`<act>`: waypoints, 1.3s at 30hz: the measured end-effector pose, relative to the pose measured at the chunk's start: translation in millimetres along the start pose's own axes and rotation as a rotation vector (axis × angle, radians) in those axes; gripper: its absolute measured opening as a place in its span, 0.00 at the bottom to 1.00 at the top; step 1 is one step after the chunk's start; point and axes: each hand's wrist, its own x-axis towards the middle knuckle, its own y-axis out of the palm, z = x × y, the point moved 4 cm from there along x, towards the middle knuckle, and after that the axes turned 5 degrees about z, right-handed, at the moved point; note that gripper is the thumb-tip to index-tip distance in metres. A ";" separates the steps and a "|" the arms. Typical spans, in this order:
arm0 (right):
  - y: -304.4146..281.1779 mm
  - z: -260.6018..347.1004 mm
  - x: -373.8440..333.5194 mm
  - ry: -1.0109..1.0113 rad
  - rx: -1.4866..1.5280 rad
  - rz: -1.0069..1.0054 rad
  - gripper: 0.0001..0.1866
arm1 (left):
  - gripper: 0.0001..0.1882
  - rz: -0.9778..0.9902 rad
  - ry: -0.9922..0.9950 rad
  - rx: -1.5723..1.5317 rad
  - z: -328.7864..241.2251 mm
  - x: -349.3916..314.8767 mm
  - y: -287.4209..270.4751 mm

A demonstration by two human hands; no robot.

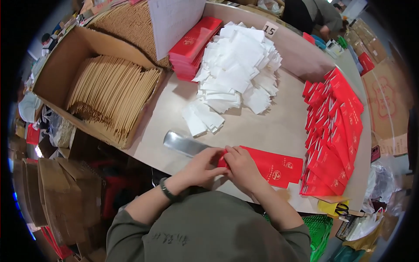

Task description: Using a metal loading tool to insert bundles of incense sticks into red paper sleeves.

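Closest to us is the grey-green shirt (pixel 209 227) we wear, with a dark band (pixel 166 188) around our left wrist. Our left hand (pixel 203 167) is at the front edge of the table (pixel 152 114), its thumb and fingers part-curled toward the end of some red sleeves (pixel 280 163); we cannot tell whether its fingertips grip them. Our right hand (pixel 242 169) is just beside it, fingers bent close together over that same end, holding it. The sleeves lie flat, overlapping, and stretch to the right from under our right hand. Beyond the table's near edge, low on the right, there is a green basket (pixel 321 236), and near the table's right corner a pair of scissors (pixel 341 209).

Just past our left hand lies a shiny metal strip (pixel 181 143) with a rounded end. To the right, a big slanting pile of red packets (pixel 334 135) has white edges poking out. Farther in, white napkins (pixel 238 56) form a loose heap, with a stack of red sleeves (pixel 192 46) against its left side. Left of these stands an open cardboard box (pixel 54 72) of wooden chopsticks (pixel 113 94), with more chopsticks (pixel 126 28) heaped behind. Farthest off, another person (pixel 321 17) bends beyond the table.
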 end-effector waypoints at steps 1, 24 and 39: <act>-5.0 0.6 0.8 0.008 -0.005 -0.012 0.21 | 0.33 -0.062 -0.005 0.134 -2.8 -7.8 -18.5; -27.3 -29.2 -25.2 0.169 -0.194 -0.017 0.17 | 0.25 0.106 -0.322 0.048 10.5 16.3 3.0; 14.0 -9.9 6.8 0.534 0.196 0.044 0.13 | 0.44 0.225 0.088 0.670 5.3 3.3 -25.3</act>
